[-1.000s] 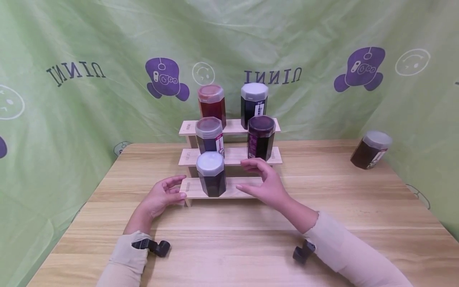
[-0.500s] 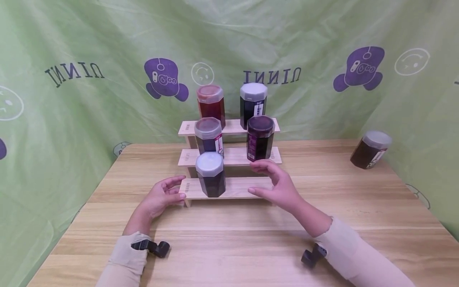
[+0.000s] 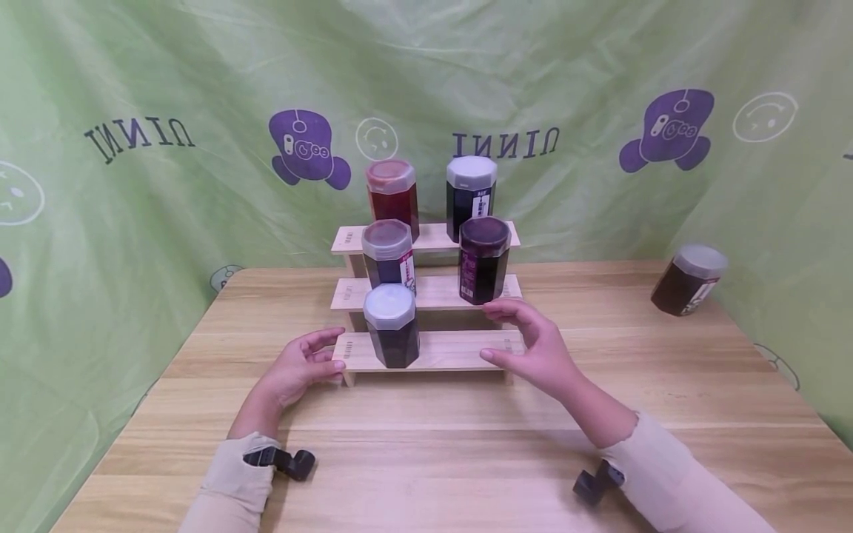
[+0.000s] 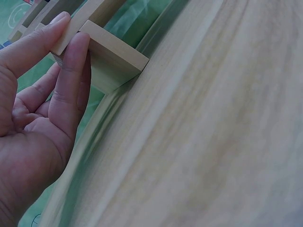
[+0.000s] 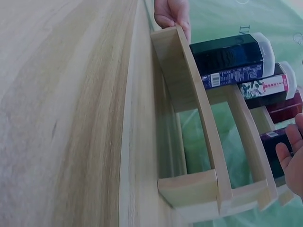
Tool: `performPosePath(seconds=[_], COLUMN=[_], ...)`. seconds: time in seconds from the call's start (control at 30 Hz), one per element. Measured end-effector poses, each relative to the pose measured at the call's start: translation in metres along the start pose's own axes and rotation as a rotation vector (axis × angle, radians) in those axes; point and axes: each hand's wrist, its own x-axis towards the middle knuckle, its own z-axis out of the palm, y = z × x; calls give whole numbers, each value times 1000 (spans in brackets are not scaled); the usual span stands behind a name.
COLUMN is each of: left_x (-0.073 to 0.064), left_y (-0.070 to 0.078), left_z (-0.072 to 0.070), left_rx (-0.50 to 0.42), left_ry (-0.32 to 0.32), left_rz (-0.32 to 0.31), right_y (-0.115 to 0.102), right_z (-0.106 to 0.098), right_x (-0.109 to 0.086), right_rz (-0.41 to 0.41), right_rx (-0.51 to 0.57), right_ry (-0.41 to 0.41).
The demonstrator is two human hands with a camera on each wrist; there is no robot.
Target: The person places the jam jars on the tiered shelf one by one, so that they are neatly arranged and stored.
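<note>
A three-tier wooden display stand (image 3: pixel 460 351) holds octagonal lidded jars. On its bottom tier, left side, stands a dark jar (image 3: pixel 393 333) with a whitish lid. My left hand (image 3: pixel 298 368) grips the left end of that tier, thumb at the front corner and a finger at the back; the left wrist view shows its fingertips (image 4: pixel 78 42) against the wood. By the tier's right end my right hand (image 3: pixel 536 354) is held with fingers spread in a loose C, holding nothing. Just beyond it, a dark purple jar (image 3: pixel 483 263) stands on the middle tier.
Another dark-lidded jar (image 3: pixel 389 248) shares the middle tier. A red jar (image 3: pixel 393 200) and a white-lidded dark jar (image 3: pixel 471 194) occupy the top tier. Far right on the table (image 3: pixel 426 459) is a separate dark jar (image 3: pixel 688 281). A green printed curtain (image 3: pixel 566 66) hangs behind.
My right hand has moved to the right along the bottom tier, away from the jar there, toward the tier's right end. The left hand and the jars have stayed in place.
</note>
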Motion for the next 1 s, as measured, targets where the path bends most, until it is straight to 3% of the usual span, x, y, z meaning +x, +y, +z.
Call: performPosePath(seconds=[0.4, 1.0], left_x=[-1, -2], left_y=[1, 3], left_z=[1, 1], left_rx=[-11, -3], left_ry=[-12, -6], left_rz=[7, -3], right_y=[-1, -2], right_z=[-16, -54], right_x=[-6, -19], right_rz=[-25, 2], right_rx=[10, -19], right_ry=[59, 143])
